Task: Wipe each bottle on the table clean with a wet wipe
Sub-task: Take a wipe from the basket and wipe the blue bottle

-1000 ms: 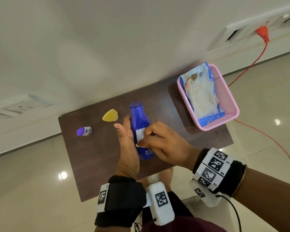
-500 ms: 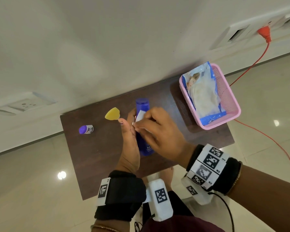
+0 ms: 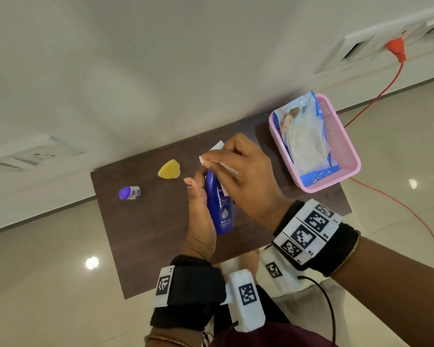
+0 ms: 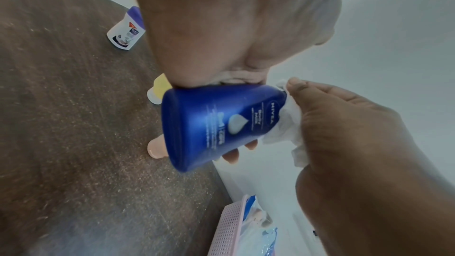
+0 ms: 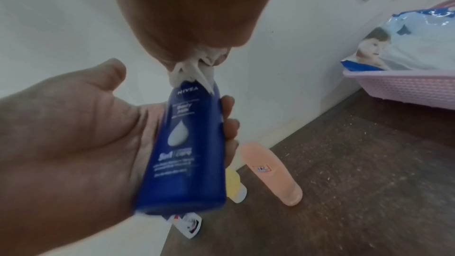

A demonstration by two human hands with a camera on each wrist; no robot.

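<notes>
My left hand [image 3: 198, 209] grips a dark blue lotion bottle [image 3: 221, 209] [image 4: 221, 124] [image 5: 182, 143] above the brown table [image 3: 148, 234], fingers curled round its body. My right hand [image 3: 241, 176] pinches a white wet wipe [image 3: 218, 161] [image 4: 283, 129] [image 5: 194, 69] round the bottle's top, hiding the cap. A yellow-capped bottle [image 3: 169, 169] and a small purple-capped white bottle [image 3: 129, 192] [image 4: 126, 30] stand on the table to the left. A peach bottle [image 5: 270, 174] stands on the table beyond the blue one; the head view hides it.
A pink basket [image 3: 346, 156] [image 5: 406, 89] at the table's far right corner holds a blue pack of wet wipes [image 3: 306, 139] [image 5: 406, 40]. An orange cable [image 3: 376, 96] runs from a wall socket down to the floor on the right. A white wall lies behind the table.
My right hand has slid the wipe up the blue bottle, from its middle label to its top, and now covers the cap. My left hand keeps its hold.
</notes>
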